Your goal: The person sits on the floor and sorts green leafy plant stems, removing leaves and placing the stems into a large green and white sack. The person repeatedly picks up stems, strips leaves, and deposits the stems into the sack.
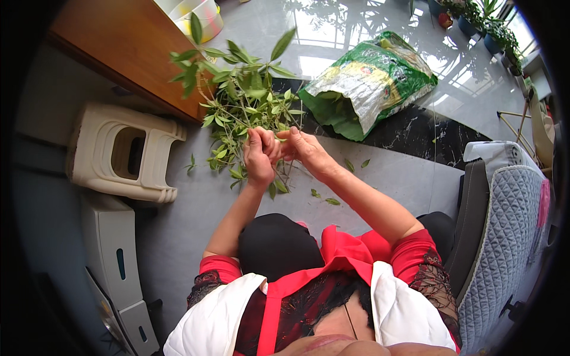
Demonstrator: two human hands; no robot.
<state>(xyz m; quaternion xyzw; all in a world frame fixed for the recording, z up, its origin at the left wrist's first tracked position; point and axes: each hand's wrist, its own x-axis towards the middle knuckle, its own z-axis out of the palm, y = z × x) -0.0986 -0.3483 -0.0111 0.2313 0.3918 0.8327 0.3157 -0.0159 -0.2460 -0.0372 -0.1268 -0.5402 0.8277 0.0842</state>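
My left hand (260, 155) is closed around a thin stem of a leafy green branch (256, 89), whose leaves fan out above and beyond the fist. Close beside it, my right hand (307, 149) has its fingers bent towards the left fist, with thumb and forefinger close together at the stems. Whether a stem is pinched between them is hidden. Under both hands lies a heap of cut leafy stems (222, 147) on the grey floor. A green and silver plastic sack (365, 84) lies on its side past my right hand, its mouth facing me, with leaves inside.
Loose leaves (331, 201) dot the grey tile floor (200, 240). At left are an overturned cream plastic stool (124, 153), a white drawer unit (113, 240) and a wooden door (133, 44). A quilted-covered sofa (503, 231) stands at right. Beyond are a bucket (209, 20) and potted plants (467, 26).
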